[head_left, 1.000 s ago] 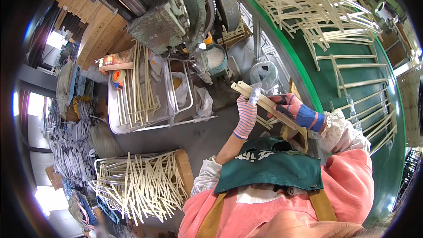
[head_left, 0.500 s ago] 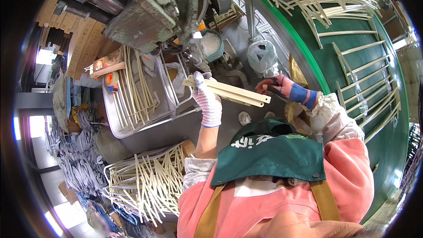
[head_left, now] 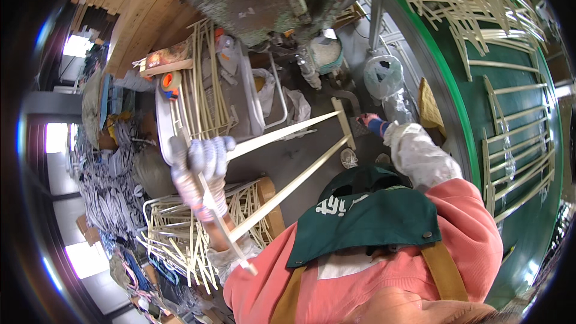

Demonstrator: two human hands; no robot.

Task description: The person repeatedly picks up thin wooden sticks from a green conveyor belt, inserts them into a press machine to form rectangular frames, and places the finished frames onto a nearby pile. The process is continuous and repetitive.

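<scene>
A cream frame (head_left: 292, 186) is spread between my hands, with two long bars running to a short crosspiece at each end. My left hand (head_left: 201, 171), in a striped white knit glove, is closed round the left crosspiece, its fingers wrapped over it. At the far end my right hand (head_left: 371, 122), in a red and blue glove, is curled beside the other crosspiece (head_left: 344, 123) and appears to grip it. Its fingertips are small and partly hidden.
A green-painted machine (head_left: 252, 6) stands ahead. To the left is a white tray (head_left: 163, 114) of cream strips, with a heap of cream bars (head_left: 195, 258) nearer me. A green table (head_left: 474, 102) with stacked cream frames lies right. A bucket (head_left: 330, 54) stands under the machine.
The cream bars lay close together in a narrow bundle; now they are spread into an open frame. My left hand has moved left, away from my right hand. The view has shifted.
</scene>
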